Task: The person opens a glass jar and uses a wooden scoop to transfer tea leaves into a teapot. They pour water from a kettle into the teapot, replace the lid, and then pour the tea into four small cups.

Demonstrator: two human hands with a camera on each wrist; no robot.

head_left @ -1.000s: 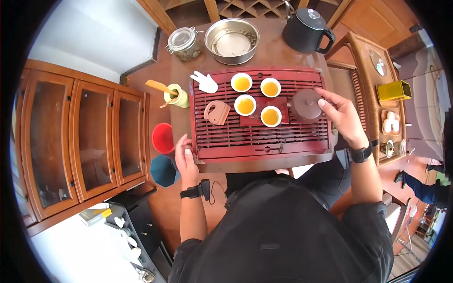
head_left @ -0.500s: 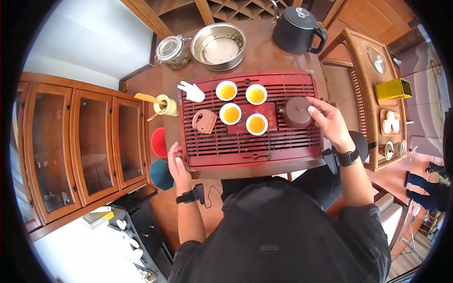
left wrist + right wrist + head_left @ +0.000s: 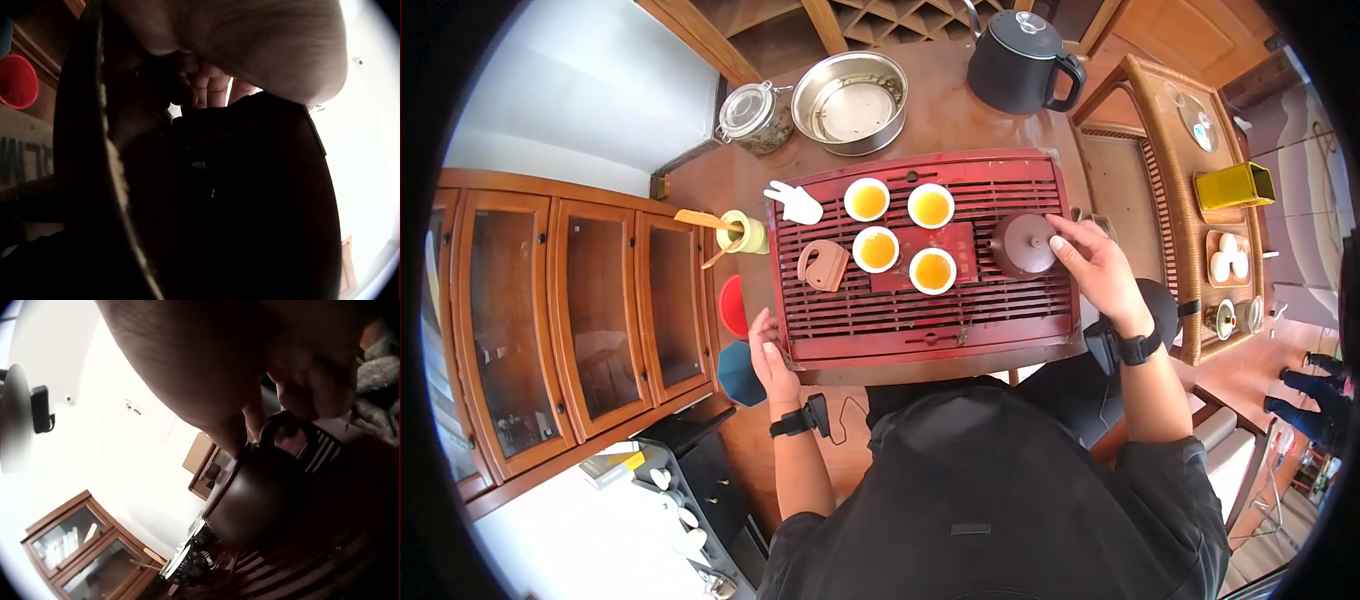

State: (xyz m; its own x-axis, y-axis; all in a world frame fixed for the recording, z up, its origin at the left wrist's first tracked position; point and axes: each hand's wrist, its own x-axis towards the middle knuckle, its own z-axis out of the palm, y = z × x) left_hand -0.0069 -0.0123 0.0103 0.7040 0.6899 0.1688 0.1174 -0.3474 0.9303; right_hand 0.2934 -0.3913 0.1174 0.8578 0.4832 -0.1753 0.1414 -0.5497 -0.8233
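Note:
A dark brown clay teapot [image 3: 1024,246] with its lid on sits at the right end of the red slatted tea tray [image 3: 920,350]. My right hand [image 3: 1100,275] is at its handle side, thumb and forefinger pinching close by the lid's rim. In the right wrist view the teapot's handle [image 3: 275,425] loops under the fingers. Several white cups of yellow tea [image 3: 932,270] stand left of the teapot, around a red raised block [image 3: 955,240]. My left hand [image 3: 775,365] rests with loose fingers against the tray's front left corner.
A white hand-shaped ornament [image 3: 802,207] and a brown clay piece [image 3: 824,268] lie on the tray's left. Behind stand a glass jar [image 3: 755,118], steel bowl [image 3: 850,105] and black kettle [image 3: 1022,65]. A tool holder [image 3: 745,235] is left; a rattan shelf [image 3: 1145,110] is right.
The head view has shifted, so the tray and everything on it appear further left and lower. Both hands keep their places, the right at the teapot and the left at the tray's corner.

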